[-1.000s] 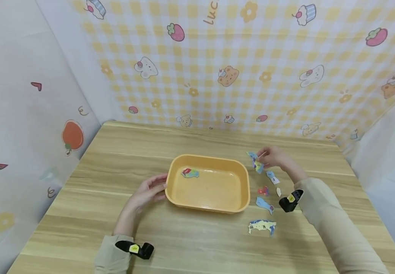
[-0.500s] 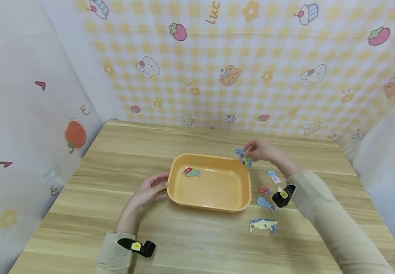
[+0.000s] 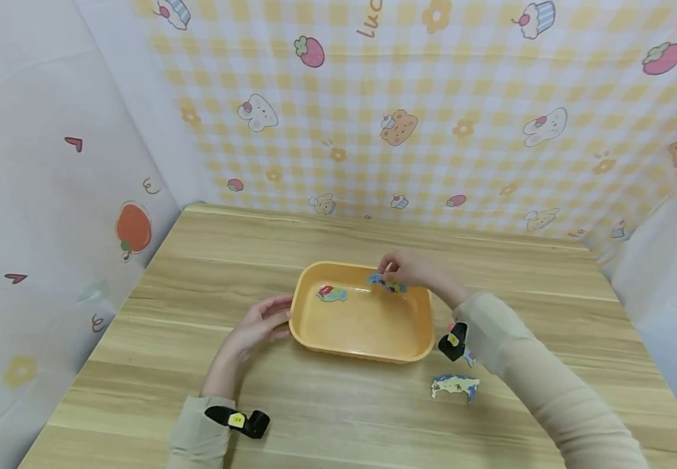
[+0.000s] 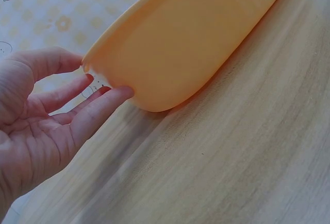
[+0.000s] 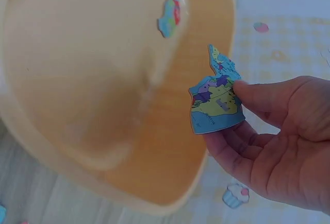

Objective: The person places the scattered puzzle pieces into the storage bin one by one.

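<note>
My right hand (image 3: 413,268) pinches a map puzzle piece (image 5: 216,100) between thumb and fingers, over the back right part of a yellow-orange plastic bin (image 3: 367,329). The piece is blue with yellow and purple patches and a narrow tip. On the bin's floor at the back left lies a smaller red, green and blue puzzle piece (image 3: 331,294). My left hand (image 3: 258,324) touches the bin's left end, and the left wrist view shows its fingertips against the rim and outer wall, fingers loosely extended.
On the wood-grain table (image 3: 326,417), right of the bin, lies a yellow and blue puzzle piece (image 3: 455,385). Beyond it a blue piece (image 3: 470,356) shows partly from under the right wrist camera (image 3: 453,341). A checked cloth (image 3: 350,130) hangs behind the table.
My right hand has carried the puzzle piece left, from the table beside the bin to over its inside. My left hand has stayed at the bin's left end.
</note>
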